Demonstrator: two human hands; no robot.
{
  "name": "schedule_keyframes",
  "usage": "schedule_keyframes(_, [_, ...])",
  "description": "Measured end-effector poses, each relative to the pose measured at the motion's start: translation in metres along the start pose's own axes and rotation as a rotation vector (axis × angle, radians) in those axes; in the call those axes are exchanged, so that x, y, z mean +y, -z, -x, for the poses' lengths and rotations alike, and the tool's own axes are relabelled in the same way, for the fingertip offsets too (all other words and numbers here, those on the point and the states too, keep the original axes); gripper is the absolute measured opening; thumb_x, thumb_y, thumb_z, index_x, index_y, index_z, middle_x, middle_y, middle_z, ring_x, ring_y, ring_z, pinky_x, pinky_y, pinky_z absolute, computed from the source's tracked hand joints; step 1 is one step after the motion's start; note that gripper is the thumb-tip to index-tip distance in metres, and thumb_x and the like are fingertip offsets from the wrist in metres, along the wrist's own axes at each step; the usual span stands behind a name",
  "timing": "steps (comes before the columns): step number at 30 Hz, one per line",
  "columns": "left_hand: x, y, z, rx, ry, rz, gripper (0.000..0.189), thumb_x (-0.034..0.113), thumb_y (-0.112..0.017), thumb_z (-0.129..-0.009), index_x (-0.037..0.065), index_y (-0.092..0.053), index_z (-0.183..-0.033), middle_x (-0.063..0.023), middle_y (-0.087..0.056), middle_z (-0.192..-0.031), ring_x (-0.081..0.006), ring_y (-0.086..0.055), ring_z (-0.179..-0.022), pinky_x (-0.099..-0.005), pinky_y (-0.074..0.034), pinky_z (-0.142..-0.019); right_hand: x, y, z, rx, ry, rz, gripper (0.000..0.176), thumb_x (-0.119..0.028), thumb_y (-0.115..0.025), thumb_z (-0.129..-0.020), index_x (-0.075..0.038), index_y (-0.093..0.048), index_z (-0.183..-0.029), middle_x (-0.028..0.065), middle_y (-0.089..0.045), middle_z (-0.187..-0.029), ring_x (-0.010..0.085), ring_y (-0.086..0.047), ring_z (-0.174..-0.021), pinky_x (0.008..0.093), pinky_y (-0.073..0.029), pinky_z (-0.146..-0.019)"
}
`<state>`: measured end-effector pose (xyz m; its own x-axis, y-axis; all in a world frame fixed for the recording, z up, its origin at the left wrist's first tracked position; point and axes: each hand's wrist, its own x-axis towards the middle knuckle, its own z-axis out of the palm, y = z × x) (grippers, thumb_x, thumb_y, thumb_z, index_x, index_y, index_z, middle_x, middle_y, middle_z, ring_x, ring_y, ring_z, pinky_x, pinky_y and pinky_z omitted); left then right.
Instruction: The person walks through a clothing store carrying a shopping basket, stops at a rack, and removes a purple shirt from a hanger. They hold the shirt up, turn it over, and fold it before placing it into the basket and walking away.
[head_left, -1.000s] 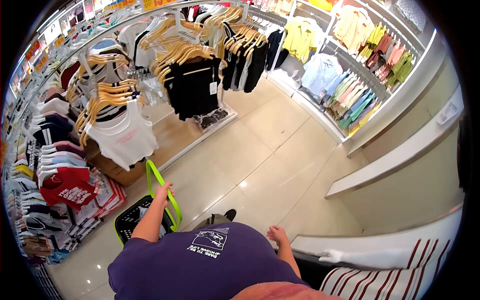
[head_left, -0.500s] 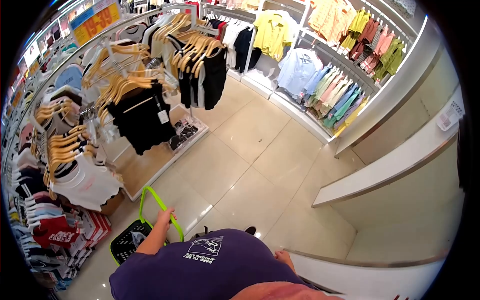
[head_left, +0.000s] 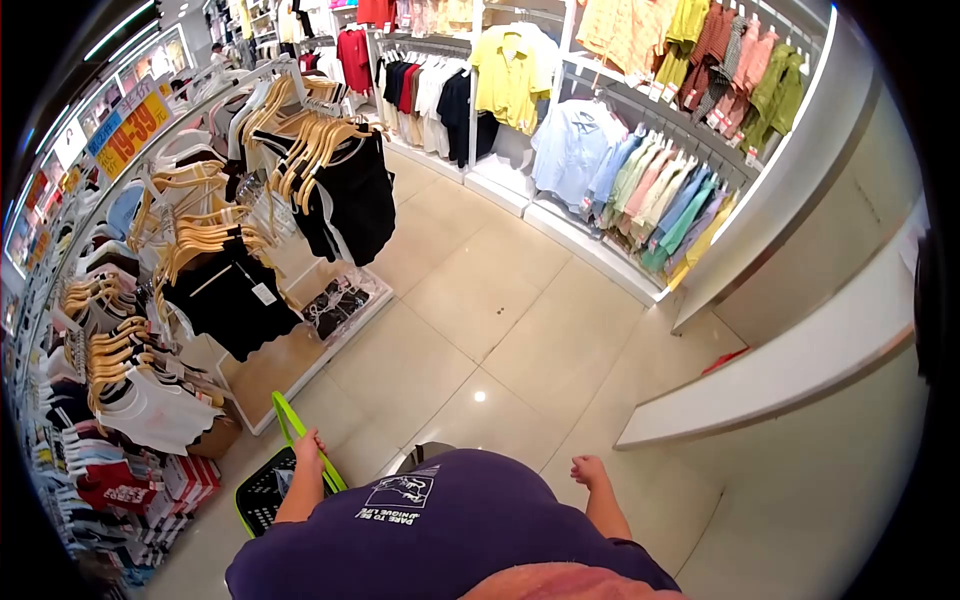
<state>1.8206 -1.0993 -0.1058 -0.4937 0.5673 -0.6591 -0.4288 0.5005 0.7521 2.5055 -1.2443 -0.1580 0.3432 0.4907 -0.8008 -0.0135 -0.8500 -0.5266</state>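
Note:
My left hand (head_left: 309, 447) is closed around the bright green handle of a black shopping basket (head_left: 258, 497), which hangs at my left side with some grey-blue cloth inside. On my right, my right hand (head_left: 588, 468) is held out over the tiled floor, its fingers curled; whether anything is in them is too small to make out. Nearest the basket is a rack with a black top (head_left: 232, 300) and a white top (head_left: 160, 412) on wooden hangers.
A white-edged low platform (head_left: 335, 345) stands under the left rack. Wall shelves with a yellow shirt (head_left: 508, 80) and a light blue shirt (head_left: 573, 152) line the back. A curved white partition (head_left: 770, 365) rises at right. A price sign (head_left: 132, 130) stands upper left.
The view has shifted forward and turned slightly. My right hand has come forward and up from beside my body. My left hand still holds the basket handle.

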Motion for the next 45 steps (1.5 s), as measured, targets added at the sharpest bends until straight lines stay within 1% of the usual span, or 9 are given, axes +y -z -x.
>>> schedule_keyframes(4, [-0.001, -0.064, 0.008, -0.063, -0.012, -0.014, 0.015, 0.014, -0.062, -0.085, 0.009, -0.049, -0.08, -0.0033, -0.049, -0.062, -0.0167, -0.048, -0.048, -0.032, -0.04, -0.043, -0.109, 0.017, -0.047, -0.068, 0.177, -0.029, 0.03, -0.028, -0.06, -0.088, -0.005, -0.061, -0.106, 0.0079, -0.065, -0.086, 0.0158, -0.064, -0.07, 0.0275, -0.051, -0.057])
schedule_keyframes(10, [0.006, -0.184, -0.003, -0.092, -0.018, 0.055, 0.019, 0.016, -0.064, -0.085, 0.009, -0.048, -0.077, -0.0047, -0.05, -0.061, -0.0181, -0.049, -0.049, -0.0321, -0.041, -0.045, -0.236, 0.015, -0.131, -0.176, 0.26, 0.037, 0.031, -0.031, -0.061, -0.088, -0.006, -0.061, -0.107, 0.0069, -0.065, -0.086, 0.0149, -0.064, -0.07, 0.0266, -0.051, -0.058])
schedule_keyframes(17, [0.002, -0.335, -0.02, -0.062, 0.013, 0.069, 0.023, 0.02, -0.065, -0.084, 0.008, -0.048, -0.074, -0.0047, -0.047, -0.058, -0.0183, -0.047, -0.044, -0.031, -0.039, -0.042, -0.315, 0.086, -0.192, -0.182, 0.065, 0.268, 0.032, -0.03, -0.063, -0.088, -0.005, -0.061, -0.108, 0.0086, -0.065, -0.085, 0.0173, -0.065, -0.069, 0.0302, -0.05, -0.054])
schedule_keyframes(25, [0.003, -0.467, -0.03, -0.045, 0.038, 0.109, 0.027, 0.02, -0.066, -0.085, 0.007, -0.047, -0.069, -0.0048, -0.046, -0.055, -0.0179, -0.045, -0.043, -0.0309, -0.037, -0.041, -0.342, 0.202, -0.292, -0.035, -0.147, 0.171, 0.03, -0.027, -0.059, -0.09, -0.004, -0.059, -0.109, 0.016, -0.065, -0.086, 0.0252, -0.065, -0.065, 0.0363, -0.049, -0.05])
schedule_keyframes(28, [0.003, -0.517, -0.024, -0.012, 0.044, 0.149, 0.027, 0.02, -0.066, -0.085, 0.008, -0.047, -0.068, -0.0044, -0.046, -0.054, -0.0175, -0.045, -0.043, -0.0311, -0.037, -0.041, -0.371, 0.237, -0.338, -0.19, 0.055, 0.488, 0.034, -0.029, -0.061, -0.09, -0.002, -0.057, -0.11, 0.0177, -0.065, -0.088, 0.0263, -0.065, -0.066, 0.0369, -0.05, -0.053])
schedule_keyframes(31, [0.004, -0.565, -0.016, 0.053, 0.029, 0.139, 0.028, 0.021, -0.066, -0.084, 0.008, -0.048, -0.068, -0.0035, -0.045, -0.053, -0.0169, -0.045, -0.043, -0.031, -0.038, -0.041, -0.412, 0.261, -0.373, -0.231, 0.116, 0.43, 0.034, -0.026, -0.06, -0.09, 0.003, -0.056, -0.108, 0.018, -0.064, -0.084, 0.026, -0.064, -0.064, 0.0374, -0.051, -0.055])
schedule_keyframes(37, [0.01, -0.649, -0.017, 0.212, -0.091, 0.028, 0.029, 0.026, -0.068, -0.084, 0.007, -0.051, -0.07, -0.0041, -0.049, -0.055, -0.0179, -0.048, -0.045, -0.0326, -0.038, -0.044, -0.569, 0.304, -0.428, -0.229, 0.093, 0.434, 0.027, -0.022, -0.058, -0.087, 0.0, -0.06, -0.102, 0.0127, -0.062, -0.078, 0.0204, -0.063, -0.063, 0.0321, -0.05, -0.051])
schedule_keyframes(40, [0.015, -0.686, -0.007, 0.244, -0.134, 0.021, 0.031, 0.029, -0.069, -0.085, 0.008, -0.051, -0.072, -0.0028, -0.048, -0.056, -0.0161, -0.047, -0.045, -0.0308, -0.038, -0.043, -0.625, 0.32, -0.514, -0.273, 0.087, 0.342, 0.027, -0.023, -0.06, -0.086, -0.002, -0.06, -0.103, 0.0112, -0.063, -0.078, 0.0191, -0.063, -0.062, 0.0285, -0.048, -0.048])
schedule_keyframes(45, [0.017, -0.741, -0.013, 0.235, -0.094, 0.065, 0.035, 0.036, -0.067, -0.087, 0.009, -0.052, -0.071, -0.0009, -0.047, -0.056, -0.014, -0.047, -0.045, -0.0297, -0.038, -0.043, -0.751, 0.281, -0.613, -0.36, 0.285, 0.38, 0.028, -0.028, -0.06, -0.089, -0.005, -0.059, -0.105, 0.008, -0.064, -0.079, 0.0169, -0.063, -0.063, 0.0278, -0.049, -0.05])
